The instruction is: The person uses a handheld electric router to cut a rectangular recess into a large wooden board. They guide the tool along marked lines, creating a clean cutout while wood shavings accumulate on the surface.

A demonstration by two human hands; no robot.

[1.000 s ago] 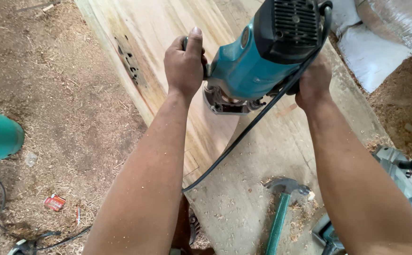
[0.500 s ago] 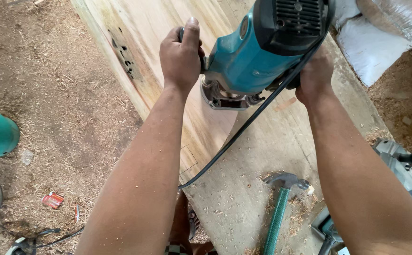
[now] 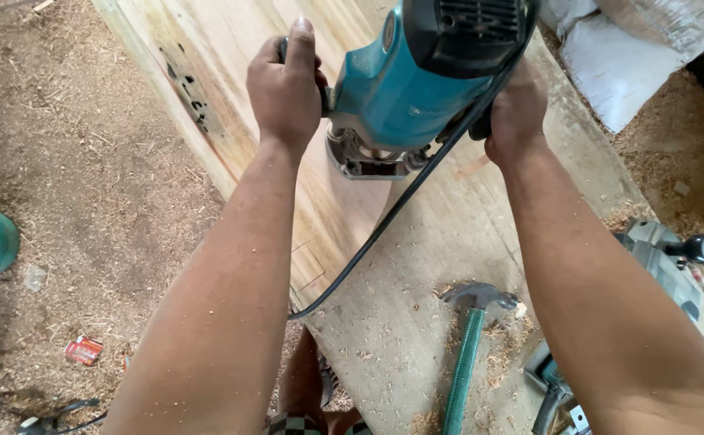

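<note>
Since a moment earlier the teal router (image 3: 416, 80) and both hands had crept a little further along the board, away from the person, and sat higher in the view. The left hand (image 3: 286, 84) was wrapped tight round the handle on the router's left side, thumb lying up along it. The right hand (image 3: 517, 109) was closed round the grip on the other side, mostly hidden behind the black motor cap, so I could not make out its fingers. The router stood upright with its metal base flat on the pale wooden board (image 3: 231, 48), which lay lengthwise on the bench (image 3: 400, 338) above the sawdust-covered floor (image 3: 70, 201). Its black power cord (image 3: 384, 225) ran from the top down between the forearms and off the near edge of the board. A hammer with a green handle (image 3: 469, 354) lay on the dusty bench near the right forearm, and a grey power tool with a black knob (image 3: 674, 258) sat just beyond that arm. A mortised recess (image 3: 189, 89) showed in the board's left edge. A small red scrap (image 3: 83, 350) lay on the floor.
</note>
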